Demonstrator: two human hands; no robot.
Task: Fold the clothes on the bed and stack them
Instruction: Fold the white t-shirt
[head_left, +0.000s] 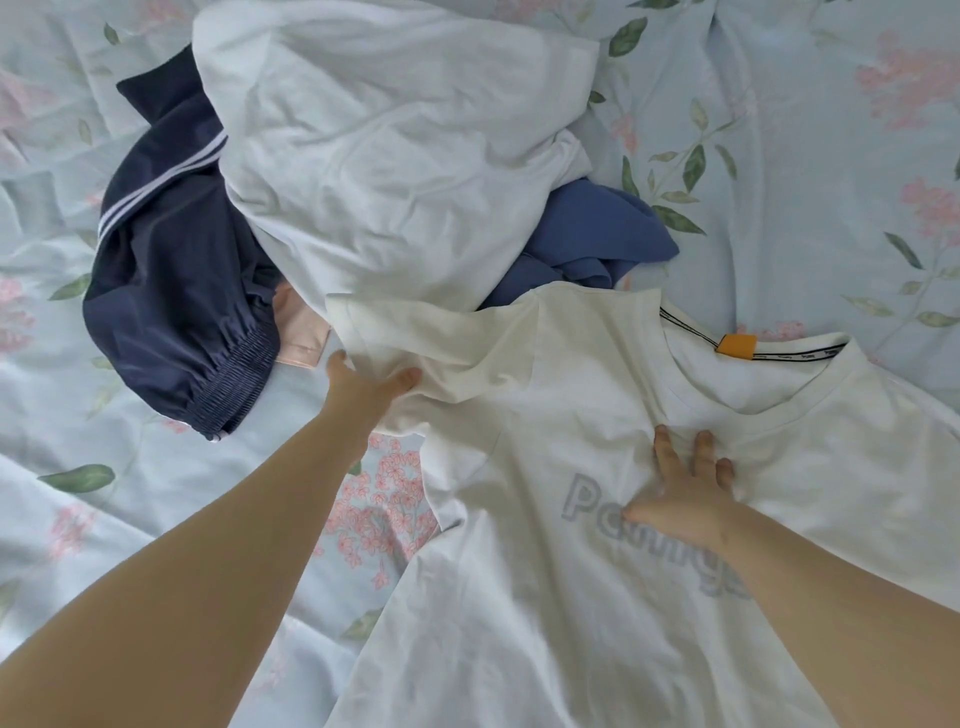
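A cream T-shirt (587, 597) with grey lettering lies face up on the bed, its collar with an orange tag toward the upper right. My left hand (363, 387) grips the edge of its left sleeve, fingers tucked under the cloth. My right hand (685, 493) presses flat on the chest just below the collar, fingers spread. Behind the shirt sits a pile: a large white garment (395, 150), dark navy shorts (176, 275) with white stripes, and a blue garment (587, 234).
The bed sheet (805, 156) is pale blue with pink flowers and green leaves, and wrinkled. A small pink cloth (301, 327) peeks from under the pile beside the navy shorts. Bare sheet shows at the right and lower left.
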